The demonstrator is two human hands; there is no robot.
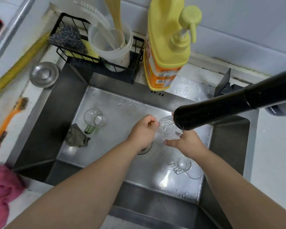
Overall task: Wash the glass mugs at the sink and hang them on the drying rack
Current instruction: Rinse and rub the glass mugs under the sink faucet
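A clear glass mug (169,129) is held between both hands under the black tap (210,111), low over the sink (109,103). The left hand (143,129) pinches its left side with curled fingers; the right hand (186,142) cups it from below. Two more mugs lie in the sink: one (94,119) far left, nearer the left hand, one (183,166) just below the right wrist.
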